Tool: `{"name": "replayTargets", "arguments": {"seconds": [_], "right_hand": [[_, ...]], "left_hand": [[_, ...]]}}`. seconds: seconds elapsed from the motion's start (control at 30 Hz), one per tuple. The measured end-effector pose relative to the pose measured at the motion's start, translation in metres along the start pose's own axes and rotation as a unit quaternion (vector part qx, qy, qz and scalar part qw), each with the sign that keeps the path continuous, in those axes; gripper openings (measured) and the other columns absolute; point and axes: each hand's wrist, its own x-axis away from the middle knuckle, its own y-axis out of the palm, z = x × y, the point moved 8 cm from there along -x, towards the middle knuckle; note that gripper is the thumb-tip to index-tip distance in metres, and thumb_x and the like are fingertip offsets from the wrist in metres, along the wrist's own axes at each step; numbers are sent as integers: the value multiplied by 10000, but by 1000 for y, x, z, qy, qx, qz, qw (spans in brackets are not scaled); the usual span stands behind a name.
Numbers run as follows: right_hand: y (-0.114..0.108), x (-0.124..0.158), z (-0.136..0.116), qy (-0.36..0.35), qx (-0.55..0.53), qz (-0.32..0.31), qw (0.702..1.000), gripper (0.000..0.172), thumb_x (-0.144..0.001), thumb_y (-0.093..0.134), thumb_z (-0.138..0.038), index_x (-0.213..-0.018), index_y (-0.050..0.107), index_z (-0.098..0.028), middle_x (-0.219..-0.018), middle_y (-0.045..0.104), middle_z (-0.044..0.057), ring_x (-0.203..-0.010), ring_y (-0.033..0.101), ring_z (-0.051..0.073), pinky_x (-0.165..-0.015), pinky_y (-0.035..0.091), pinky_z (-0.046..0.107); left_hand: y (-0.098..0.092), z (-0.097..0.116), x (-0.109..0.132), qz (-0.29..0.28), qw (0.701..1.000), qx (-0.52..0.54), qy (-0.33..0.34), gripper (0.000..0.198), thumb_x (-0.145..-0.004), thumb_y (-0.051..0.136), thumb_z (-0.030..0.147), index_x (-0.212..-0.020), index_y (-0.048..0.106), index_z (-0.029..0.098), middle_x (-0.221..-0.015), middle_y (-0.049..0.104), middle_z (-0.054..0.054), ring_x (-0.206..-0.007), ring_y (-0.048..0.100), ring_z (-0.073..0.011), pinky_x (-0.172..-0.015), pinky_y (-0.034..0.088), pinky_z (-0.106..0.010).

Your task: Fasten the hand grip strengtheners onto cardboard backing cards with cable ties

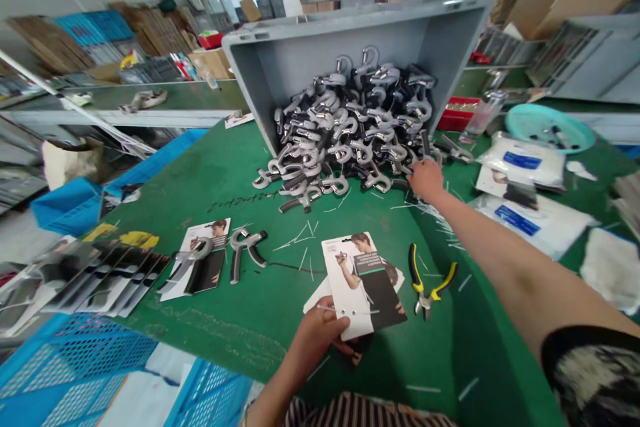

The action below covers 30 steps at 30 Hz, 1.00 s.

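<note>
two hands (323, 330) (426, 180); one pliers (423, 297)

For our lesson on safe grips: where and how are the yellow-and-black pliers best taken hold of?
Probably around both handles of the pliers, from above on the crate's side: they spread apart that way, while the metal nose points toward the camera.

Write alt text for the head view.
Left hand holds a white-and-black printed card; right hand is at a pile of grey-and-black hand grips spilling from a grey plastic crate on a green table.
</note>
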Motion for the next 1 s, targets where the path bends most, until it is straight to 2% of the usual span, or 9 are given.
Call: {"name": "replayTargets", "arguments": {"seconds": [0.13,0.23,0.3,0.37,0.47,0.6,0.7,0.83,1.0], "right_hand": [[-7,2,4,-13,40,-54,998,237,-826,652,-185,-991,658,-15,-1081,646,281,-1044,605,342,-848,450,380],[-38,16,4,-44,48,-66,996,234,-815,653,-166,-998,649,-19,-953,686,235,-915,648,298,-774,453,346],[-66,35,0,-74,43,-56,995,244,-843,621,-180,-1022,634,-14,-919,687,219,-871,646,278,-757,442,352],[-90,67,-10,-110,28,-36,993,258,-894,561,-219,-1061,622,-32,-939,683,197,-874,636,255,-767,433,358],[-107,138,-42,-164,-96,33,981,289,-926,548,-302,-1156,588,-131,-1002,674,128,-859,641,221,-760,464,345],[-70,231,-86,-172,-324,64,928,156,-937,551,-323,-1060,561,-227,-1049,666,83,-906,655,232,-799,513,389],[-32,268,-98,-135,-368,82,916,101,-941,544,-299,-1013,553,-229,-1083,642,88,-1028,612,247,-896,493,426],[-4,293,-90,-105,-385,52,916,75,-942,536,-269,-1000,536,-222,-1080,609,93,-1007,605,241,-886,501,431],[-9,322,-80,-168,-255,0,952,117,-939,528,-208,-1050,558,-223,-1104,596,100,-1080,536,281,-958,431,503]], "left_hand": [[-24,19,18,-1,985,-174,-11,461,-779,653,506,-1047,589,137,-689,681,-40,-598,673,-219,-477,519,-281],[-64,59,41,96,942,-319,44,369,-871,557,514,-946,646,164,-733,688,-47,-642,669,-199,-528,505,-267],[-85,84,55,167,933,-307,88,361,-903,523,500,-1027,631,178,-815,702,-50,-711,682,-194,-592,525,-275],[-88,99,58,185,942,-253,120,374,-919,507,487,-1097,601,172,-864,708,-59,-735,689,-191,-616,538,-283],[-63,111,39,136,957,-186,177,395,-909,546,449,-1171,577,155,-971,713,-91,-809,702,-199,-677,569,-308],[-30,122,0,90,952,-128,263,618,-861,646,368,-1417,418,224,-1301,613,-126,-924,702,-201,-822,583,-365],[-25,120,-20,87,940,-158,291,426,-906,588,357,-1307,563,215,-1194,676,-98,-886,704,-195,-842,566,-361],[-29,103,-17,113,901,-267,323,273,-926,571,331,-1157,677,231,-1112,706,-70,-961,663,-213,-899,515,-372],[-15,79,-6,86,846,-395,348,235,-923,591,311,-1127,695,256,-1062,722,-52,-1023,609,-230,-944,444,-400]]}}
